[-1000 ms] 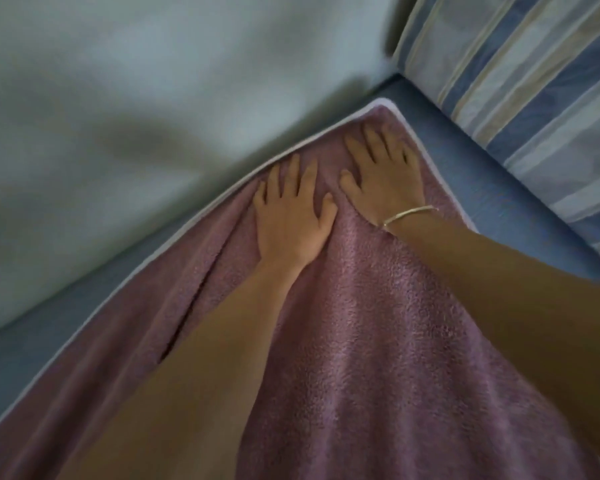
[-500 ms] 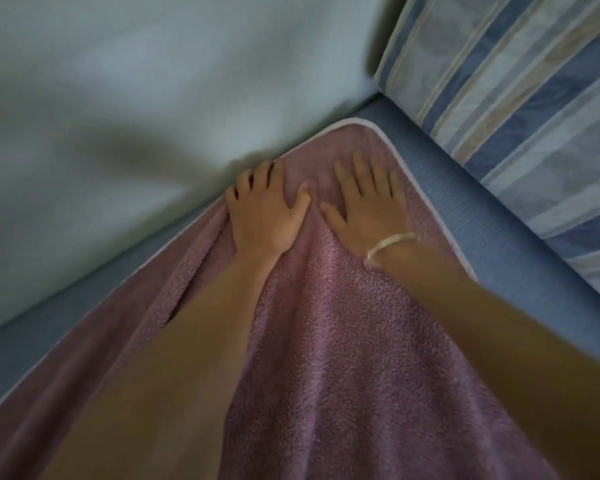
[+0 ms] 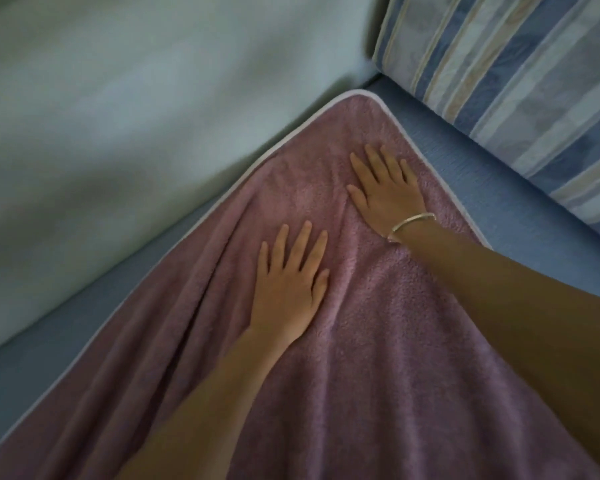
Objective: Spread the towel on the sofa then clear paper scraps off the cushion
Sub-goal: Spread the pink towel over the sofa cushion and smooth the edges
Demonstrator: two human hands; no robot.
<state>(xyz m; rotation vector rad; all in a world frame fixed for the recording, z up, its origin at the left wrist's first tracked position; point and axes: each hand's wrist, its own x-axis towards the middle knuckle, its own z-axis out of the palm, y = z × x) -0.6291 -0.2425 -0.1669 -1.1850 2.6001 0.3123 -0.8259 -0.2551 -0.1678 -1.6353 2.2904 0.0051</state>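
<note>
Covering the blue sofa (image 3: 482,188) seat, a mauve towel (image 3: 378,341) points its corner toward the striped cushion (image 3: 516,81); folds ridge its left side. Both hands press flat, fingers spread: left hand (image 3: 288,289) nearer, right hand (image 3: 385,192) by the corner. Spreading looks nearly done; next, those folds need smoothing outward. No scraps show.
</note>
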